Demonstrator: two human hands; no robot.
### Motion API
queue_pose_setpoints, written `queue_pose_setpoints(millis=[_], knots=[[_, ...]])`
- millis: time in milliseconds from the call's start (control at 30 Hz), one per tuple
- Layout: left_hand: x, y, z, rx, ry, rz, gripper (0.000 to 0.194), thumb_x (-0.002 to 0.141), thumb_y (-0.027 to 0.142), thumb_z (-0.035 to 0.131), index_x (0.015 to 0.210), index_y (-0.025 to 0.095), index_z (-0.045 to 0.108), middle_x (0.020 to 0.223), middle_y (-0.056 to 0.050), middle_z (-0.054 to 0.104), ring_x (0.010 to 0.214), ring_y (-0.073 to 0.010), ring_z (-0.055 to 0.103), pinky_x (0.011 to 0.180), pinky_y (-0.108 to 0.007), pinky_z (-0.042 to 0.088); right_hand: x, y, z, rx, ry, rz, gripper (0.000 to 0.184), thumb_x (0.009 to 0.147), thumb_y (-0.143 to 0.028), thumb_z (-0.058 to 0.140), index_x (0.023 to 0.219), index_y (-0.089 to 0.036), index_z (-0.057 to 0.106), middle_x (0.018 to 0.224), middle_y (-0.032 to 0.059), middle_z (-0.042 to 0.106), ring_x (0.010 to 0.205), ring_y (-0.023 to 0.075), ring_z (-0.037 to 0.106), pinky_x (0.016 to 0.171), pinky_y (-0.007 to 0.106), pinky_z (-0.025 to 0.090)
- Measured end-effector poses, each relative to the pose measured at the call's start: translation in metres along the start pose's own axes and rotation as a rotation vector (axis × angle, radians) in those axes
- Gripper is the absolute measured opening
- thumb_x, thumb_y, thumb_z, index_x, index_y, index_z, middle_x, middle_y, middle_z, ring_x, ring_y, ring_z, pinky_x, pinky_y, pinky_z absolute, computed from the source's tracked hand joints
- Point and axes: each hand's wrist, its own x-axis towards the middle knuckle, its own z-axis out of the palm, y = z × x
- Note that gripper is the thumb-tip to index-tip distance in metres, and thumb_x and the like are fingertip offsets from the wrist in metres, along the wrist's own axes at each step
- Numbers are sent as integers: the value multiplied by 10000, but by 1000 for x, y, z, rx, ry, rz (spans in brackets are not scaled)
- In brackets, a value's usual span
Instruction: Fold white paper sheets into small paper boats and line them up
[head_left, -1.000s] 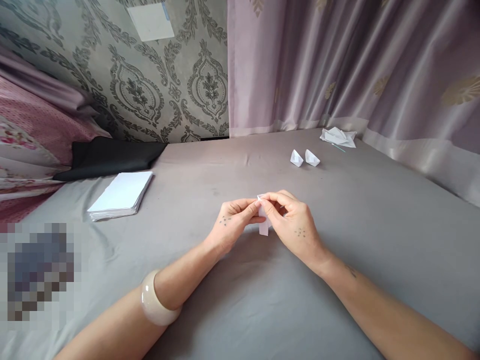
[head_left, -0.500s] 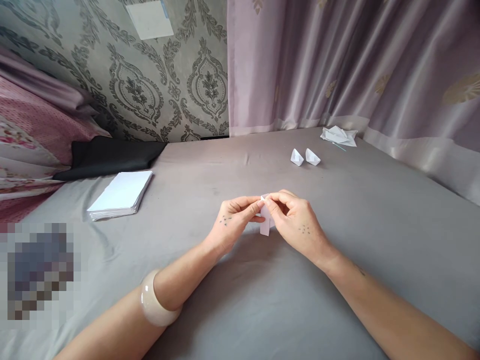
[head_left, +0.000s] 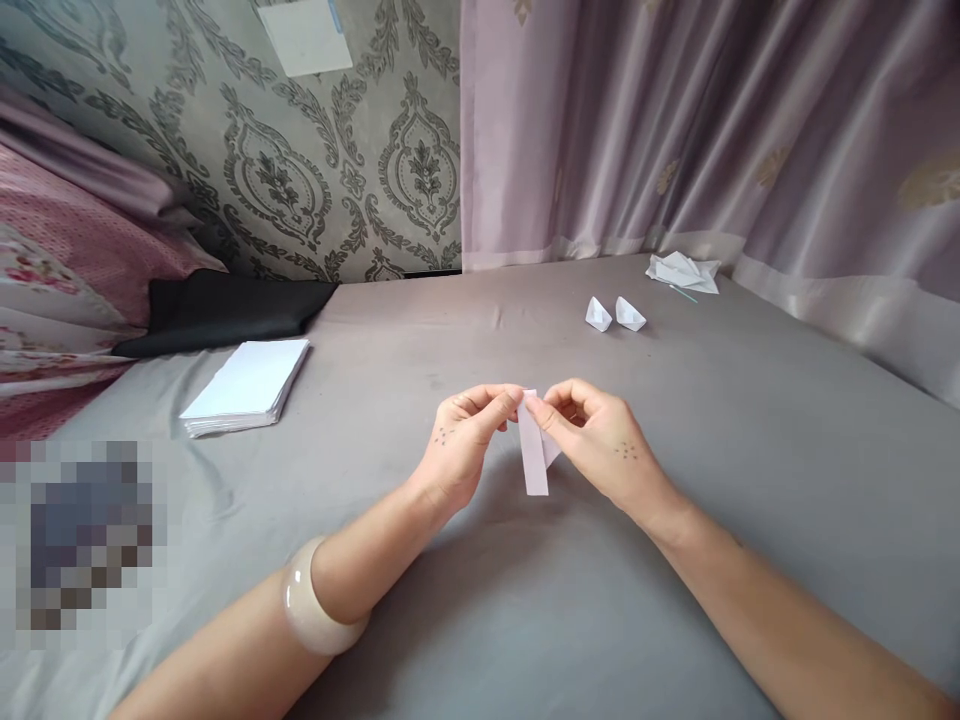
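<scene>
Between my two hands hangs a folded piece of white paper (head_left: 534, 455), with a narrow strip pointing down and a slanted flap behind it on the right. My left hand (head_left: 465, 440) pinches its upper left corner between thumb and fingers. From the other side, my right hand (head_left: 600, 440) pinches the upper right part, its thumb lying on the front face. The far fingertips are partly hidden behind the paper. Both hands are held above the grey sheet (head_left: 465, 590).
Two small folded paper boats (head_left: 598, 316) stand beyond my hands. Farther right lie more folded papers (head_left: 682, 270) and a thin light-blue stick (head_left: 684, 294). At left are a stack of white paper (head_left: 247, 380), a black cloth (head_left: 232, 308) and a blurred-out patch (head_left: 86, 530).
The paper's strip now hangs lower and shows more of its front. My hands have moved slightly apart, and the left fingers no longer reach across the strip.
</scene>
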Motion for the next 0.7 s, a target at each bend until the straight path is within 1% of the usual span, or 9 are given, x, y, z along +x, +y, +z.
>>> queue_pose_setpoints(millis=[33, 100, 167, 233, 333, 433, 533, 600, 700], knots=[[0, -1, 0, -29, -6, -6, 158, 773, 325, 705, 697, 187, 718, 695, 0, 599, 707, -117, 481, 713, -270, 378, 0, 0, -1, 32, -3, 8, 276, 777, -463, 670, 845, -197, 658, 809, 33, 688, 712, 159, 617, 634, 293, 496], [1, -2, 0, -77, -21, -12, 151, 772, 319, 711, 709, 182, 717, 693, 3, 587, 694, -109, 474, 695, -263, 376, 0, 0, -1, 124, -75, 35, 306, 753, -439, 703, 940, -199, 663, 910, 45, 701, 812, 176, 642, 708, 310, 513], [1, -3, 0, -103, -27, -12, 139, 768, 320, 720, 742, 184, 723, 720, 3, 594, 692, -102, 466, 685, -256, 373, 0, -1, 0, 210, -174, 76, 285, 765, -436, 691, 915, -194, 679, 916, 48, 708, 860, 185, 649, 747, 319, 515], [1, -4, 0, -105, -27, -13, 147, 769, 333, 720, 760, 186, 725, 741, 2, 602, 690, -100, 457, 677, -253, 367, -1, 0, 1, 252, -212, 114, 265, 778, -448, 671, 823, -188, 683, 857, 41, 710, 833, 183, 648, 734, 318, 510], [0, -3, 0, -86, -24, -32, 166, 759, 346, 727, 747, 181, 715, 726, 0, 602, 678, -102, 456, 670, -258, 362, -1, 2, 4, 264, -148, 145, 276, 744, -459, 703, 770, -186, 670, 802, 29, 708, 756, 167, 640, 685, 304, 498], [-1, -2, 0, -52, -25, -54, 149, 729, 317, 749, 725, 174, 706, 734, -8, 614, 681, -107, 464, 678, -264, 365, -2, 4, 5, 250, -120, 162, 294, 722, -463, 723, 781, -182, 660, 790, 32, 708, 756, 171, 645, 678, 302, 499], [-1, -2, 0, -23, -29, -63, 142, 734, 303, 736, 710, 167, 705, 717, -10, 602, 678, -109, 454, 671, -260, 360, -2, 4, 5, 222, -127, 140, 299, 736, -446, 717, 866, -182, 664, 840, 46, 711, 815, 191, 656, 722, 326, 514], [-1, -2, 0, -16, -34, -63, 145, 742, 306, 724, 718, 164, 709, 688, -3, 574, 667, -105, 441, 662, -255, 355, -2, 4, 4, 223, -81, 122, 308, 753, -444, 701, 913, -182, 670, 859, 52, 710, 822, 196, 656, 736, 337, 518], [-2, -1, 0, -6, -36, -82, 157, 745, 309, 714, 700, 159, 700, 645, 9, 530, 657, -103, 432, 659, -254, 353, -1, 6, 4, 238, -15, 108, 291, 774, -453, 679, 886, -185, 696, 839, 49, 710, 780, 182, 648, 718, 325, 513]])
